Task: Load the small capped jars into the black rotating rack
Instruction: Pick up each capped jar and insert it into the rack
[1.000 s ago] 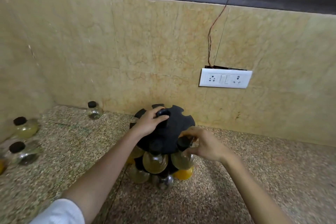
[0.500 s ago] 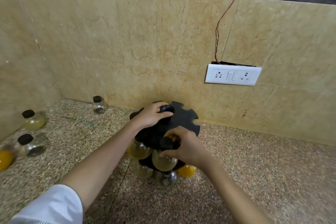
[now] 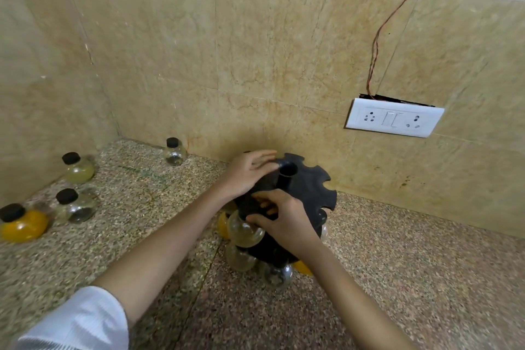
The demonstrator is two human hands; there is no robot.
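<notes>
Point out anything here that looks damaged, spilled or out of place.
The socket plate on the wall: a dark gap shows along its top edge, and loose thin wires come out of the gap and run up the wall. No spill shows on the counter.

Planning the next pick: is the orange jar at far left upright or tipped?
Upright: the orange jar stands on its base on the counter, black cap on top.

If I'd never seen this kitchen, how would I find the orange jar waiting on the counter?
Start at the speckled stone counter and follow it to its left edge, away from the black rack. Of the loose jars there, the orange jar sits nearest the viewer, beside a clear jar. Among them only it holds bright orange contents.
</notes>
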